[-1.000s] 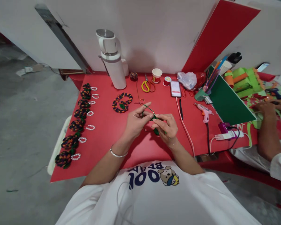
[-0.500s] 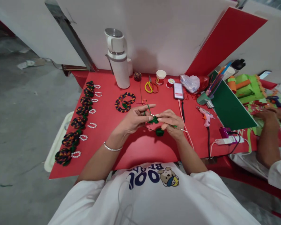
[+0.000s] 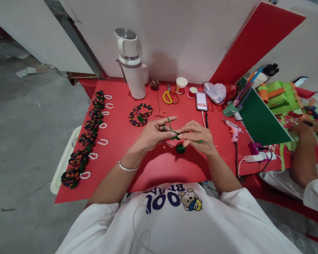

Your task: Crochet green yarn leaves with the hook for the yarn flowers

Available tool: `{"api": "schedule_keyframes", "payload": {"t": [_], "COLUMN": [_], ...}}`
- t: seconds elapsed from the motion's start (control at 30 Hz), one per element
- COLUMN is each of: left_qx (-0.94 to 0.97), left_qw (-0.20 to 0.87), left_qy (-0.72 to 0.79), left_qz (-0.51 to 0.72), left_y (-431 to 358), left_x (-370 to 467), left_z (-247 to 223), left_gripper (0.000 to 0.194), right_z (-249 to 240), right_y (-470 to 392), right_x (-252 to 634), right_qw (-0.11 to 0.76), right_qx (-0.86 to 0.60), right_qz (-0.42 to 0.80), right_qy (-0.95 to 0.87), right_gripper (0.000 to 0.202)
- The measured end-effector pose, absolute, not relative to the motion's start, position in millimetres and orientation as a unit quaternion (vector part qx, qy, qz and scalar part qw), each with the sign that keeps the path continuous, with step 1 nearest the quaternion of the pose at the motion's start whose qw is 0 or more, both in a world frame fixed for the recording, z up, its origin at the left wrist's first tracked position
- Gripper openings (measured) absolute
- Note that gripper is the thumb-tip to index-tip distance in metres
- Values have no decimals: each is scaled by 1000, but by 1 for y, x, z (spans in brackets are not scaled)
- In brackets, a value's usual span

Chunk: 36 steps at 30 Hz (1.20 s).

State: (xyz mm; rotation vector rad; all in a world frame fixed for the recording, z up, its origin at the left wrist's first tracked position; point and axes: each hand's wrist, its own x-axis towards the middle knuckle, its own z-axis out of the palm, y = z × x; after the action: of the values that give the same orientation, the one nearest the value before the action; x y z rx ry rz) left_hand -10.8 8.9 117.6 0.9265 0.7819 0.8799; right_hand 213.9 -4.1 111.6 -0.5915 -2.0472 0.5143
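My left hand point(image 3: 153, 134) pinches a small piece of green crochet point(image 3: 175, 136) between thumb and finger. A strand of green yarn runs up over its raised index finger. My right hand point(image 3: 200, 135) is closed round a thin crochet hook point(image 3: 211, 144), whose tail end sticks out to the right. Both sets of fingertips meet at the green piece and partly hide it and the hook's tip. Just below, a small green yarn ball point(image 3: 180, 149) rests on the red table point(image 3: 164, 169). Beyond my left hand lies a braided multicoloured yarn loop point(image 3: 133, 119).
Crocheted flowers point(image 3: 78, 157) with pearl loops point(image 3: 93, 156) line the left edge. A flask point(image 3: 134, 77), yarn ball point(image 3: 154, 85), scissors point(image 3: 167, 97), paper cup point(image 3: 181, 84) and phone point(image 3: 201, 101) stand behind. Rightward are a glue gun point(image 3: 234, 130), power strip point(image 3: 257, 158) and a co-worker's arm point(image 3: 304, 155).
My right hand has shifted slightly right, and the hook's tail end now reaches further right. My left hand still pinches the green piece, with its index finger raised.
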Motion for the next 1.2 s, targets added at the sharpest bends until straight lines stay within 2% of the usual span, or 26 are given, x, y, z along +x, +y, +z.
{"api": "schedule_keyframes", "payload": {"t": [0.33,0.63,0.97,1.2], "left_qx": [422,430,438,470], "left_qw": [744,758,775,782], "left_qy": [329,317,300,276], "left_qz": [400,375,342,303], "left_y": [10,12,15,18], "left_x": [-12,-14,-17,-19], "left_z": [113,115,119,119], "left_gripper": [77,78,70,63], "right_z": [109,117,117,126], "right_y": [-9,-10,-16,-15], "right_x": [220,226,232,234], "right_qw": [468,466,457,447], "right_qx": [-254,-206,-216,-194], "right_qz": [185,182,203,259], "right_qy": [-826,-841,-839,-834], "right_gripper": [28,44,29,29]}}
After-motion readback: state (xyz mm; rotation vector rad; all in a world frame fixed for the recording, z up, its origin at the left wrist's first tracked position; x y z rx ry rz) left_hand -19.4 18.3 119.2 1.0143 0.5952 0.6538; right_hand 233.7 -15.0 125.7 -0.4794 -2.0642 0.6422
